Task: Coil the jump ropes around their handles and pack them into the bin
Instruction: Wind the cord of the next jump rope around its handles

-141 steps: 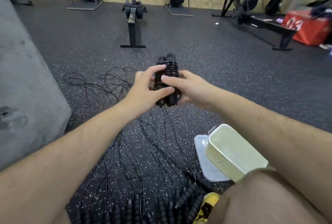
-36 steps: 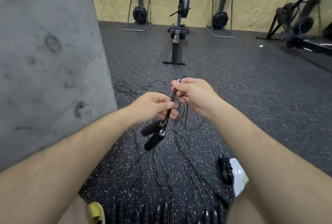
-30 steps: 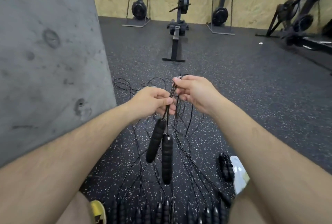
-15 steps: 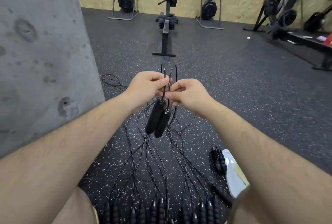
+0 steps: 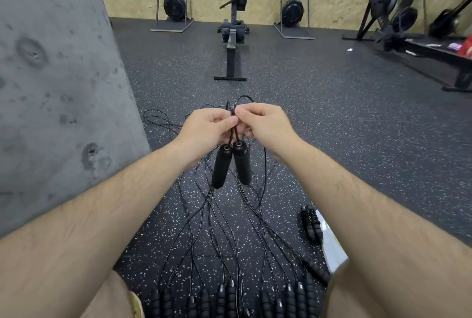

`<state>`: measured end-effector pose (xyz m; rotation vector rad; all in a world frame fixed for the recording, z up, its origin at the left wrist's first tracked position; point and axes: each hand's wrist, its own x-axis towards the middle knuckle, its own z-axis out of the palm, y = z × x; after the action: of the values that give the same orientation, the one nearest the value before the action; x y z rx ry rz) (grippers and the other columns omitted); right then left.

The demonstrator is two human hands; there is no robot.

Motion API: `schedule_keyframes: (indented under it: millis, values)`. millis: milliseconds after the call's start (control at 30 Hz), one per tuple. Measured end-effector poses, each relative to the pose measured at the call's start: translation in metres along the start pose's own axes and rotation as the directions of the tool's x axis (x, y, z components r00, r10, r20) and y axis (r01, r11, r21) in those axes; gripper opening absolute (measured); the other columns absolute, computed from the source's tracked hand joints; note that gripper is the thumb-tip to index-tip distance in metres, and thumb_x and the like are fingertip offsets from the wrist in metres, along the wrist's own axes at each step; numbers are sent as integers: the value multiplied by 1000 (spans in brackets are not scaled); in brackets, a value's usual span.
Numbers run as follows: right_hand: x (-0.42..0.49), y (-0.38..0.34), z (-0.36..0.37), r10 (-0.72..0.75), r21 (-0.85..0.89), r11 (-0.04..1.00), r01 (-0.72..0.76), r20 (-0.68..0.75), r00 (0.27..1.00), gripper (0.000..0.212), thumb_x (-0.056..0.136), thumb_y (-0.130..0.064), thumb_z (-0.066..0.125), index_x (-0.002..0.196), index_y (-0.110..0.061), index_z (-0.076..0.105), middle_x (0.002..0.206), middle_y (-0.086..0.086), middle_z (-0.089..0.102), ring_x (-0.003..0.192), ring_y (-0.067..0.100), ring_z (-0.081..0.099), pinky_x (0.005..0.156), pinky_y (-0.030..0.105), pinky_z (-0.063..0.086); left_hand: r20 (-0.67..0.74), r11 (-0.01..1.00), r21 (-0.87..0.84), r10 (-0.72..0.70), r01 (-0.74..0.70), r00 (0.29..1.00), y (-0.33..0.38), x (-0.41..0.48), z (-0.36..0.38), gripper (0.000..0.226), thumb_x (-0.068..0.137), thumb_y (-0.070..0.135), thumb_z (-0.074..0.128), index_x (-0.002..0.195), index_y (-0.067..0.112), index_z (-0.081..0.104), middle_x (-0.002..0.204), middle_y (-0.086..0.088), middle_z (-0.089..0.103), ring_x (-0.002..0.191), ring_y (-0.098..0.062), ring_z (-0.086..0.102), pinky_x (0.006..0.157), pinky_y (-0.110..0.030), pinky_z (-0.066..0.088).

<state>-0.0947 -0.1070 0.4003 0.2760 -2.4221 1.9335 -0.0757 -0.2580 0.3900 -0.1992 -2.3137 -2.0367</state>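
Two black jump rope handles hang side by side below my hands, above the speckled floor. My left hand and my right hand meet above them, each pinching the thin black cord just over the handles. A small cord loop stands up between my fingers. A coiled jump rope lies on the floor at the right, beside the pale bin, which my right arm mostly hides. Several more ropes run along the floor toward me, their handles lined up at the bottom edge.
A grey concrete pillar rises close on the left. A rowing machine stands ahead, with more machines against the plywood wall and to the right. My knees frame the lower corners.
The coiled rope from earlier now lies beside the bin. I hold a fresh rope; its dangling handles have been drawn up closer under my hands, and my hands have come together.
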Motion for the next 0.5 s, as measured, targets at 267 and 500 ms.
schedule_keyframes:
  millis: [267,500]
  values:
    - [-32,8,13,78,-320,947,-24,156,985,91,63,-57,85,136,-31,39,121,-11,58,110,7,59,96,33,48,-120,996,-94,0,-12,993,15,5,-6,17,101,10,61,96,-1,72,88,-12,75,74,-19,71,63,-27,58]
    - [-48,36,58,-106,-559,829,-17,-186,977,122,57,-64,85,149,-26,13,139,3,43,127,26,46,102,47,44,-158,972,-233,-34,-4,987,22,5,-13,14,102,11,57,97,5,69,90,-9,74,80,-17,74,67,-24,58]
